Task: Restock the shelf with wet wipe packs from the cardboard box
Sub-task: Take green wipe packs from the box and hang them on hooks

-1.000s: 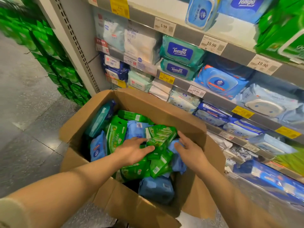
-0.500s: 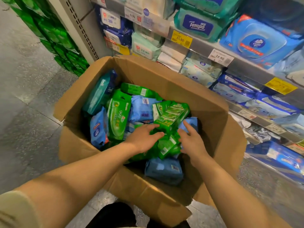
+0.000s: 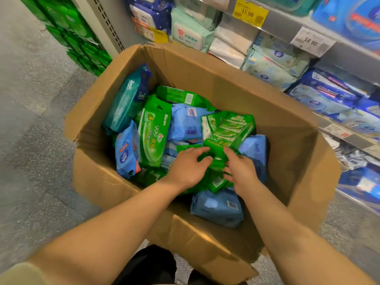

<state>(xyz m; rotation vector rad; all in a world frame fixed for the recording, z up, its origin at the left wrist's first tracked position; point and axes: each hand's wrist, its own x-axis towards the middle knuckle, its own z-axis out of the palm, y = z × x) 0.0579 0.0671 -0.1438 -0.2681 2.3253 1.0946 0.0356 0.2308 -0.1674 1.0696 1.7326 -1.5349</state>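
Head view showed both hands in the cardboard box at frame centre, left hand and right hand each grasping the green wet wipe multipack between them.

cardboard box: matt brown corrugated card, creased
green wipe packs: glossy plastic film
blue wipe packs: soft, slightly shiny plastic
floor: speckled grey stone, smooth
shelf: grey metal edge

Speckled grey stone floor, perforated metal upright.
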